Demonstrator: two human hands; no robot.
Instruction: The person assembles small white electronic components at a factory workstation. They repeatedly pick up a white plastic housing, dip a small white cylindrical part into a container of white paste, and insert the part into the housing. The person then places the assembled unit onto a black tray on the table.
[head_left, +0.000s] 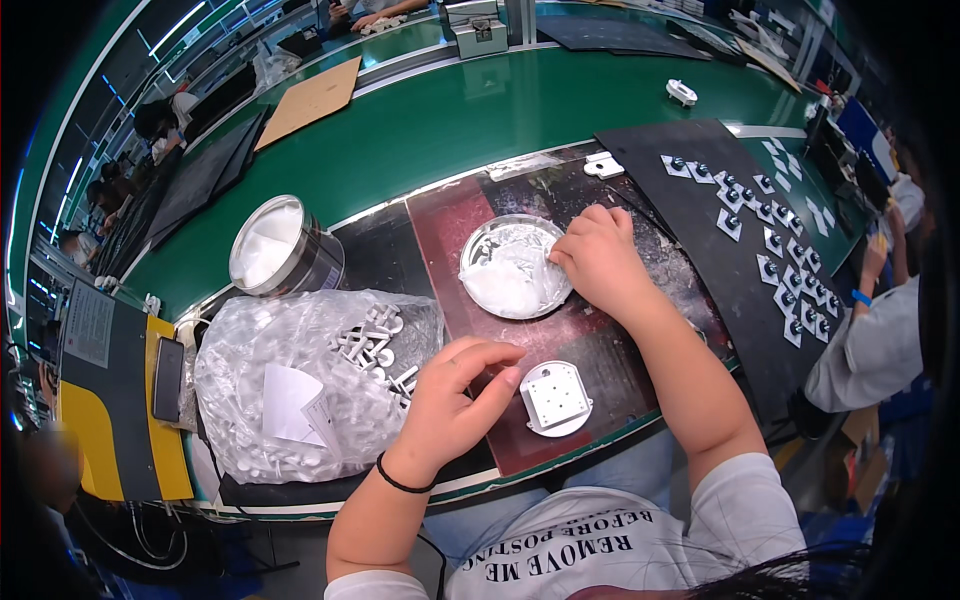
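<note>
A round metal dish point(507, 221) in front of me holds a white, paste-like mass point(510, 285). My right hand point(603, 262) is at the dish's right rim, fingertips pinched together over its edge; what they hold, if anything, is hidden. My left hand point(450, 405) hovers beside a white plastic housing point(556, 398), thumb and forefinger apart with nothing visible between them. That housing lies on the dark red mat, its flat, holed face up, and its edge is close to the left thumb. A clear plastic bag point(240, 375) full of white, stemmed plastic parts lies to the left of my left hand.
An open tin point(325, 262) with white contents tilts behind the bag. At right, a black board point(680, 150) carries rows of small white pieces with dark round centres point(730, 222). A phone point(168, 380) leans at far left. Another person point(880, 340) works at right.
</note>
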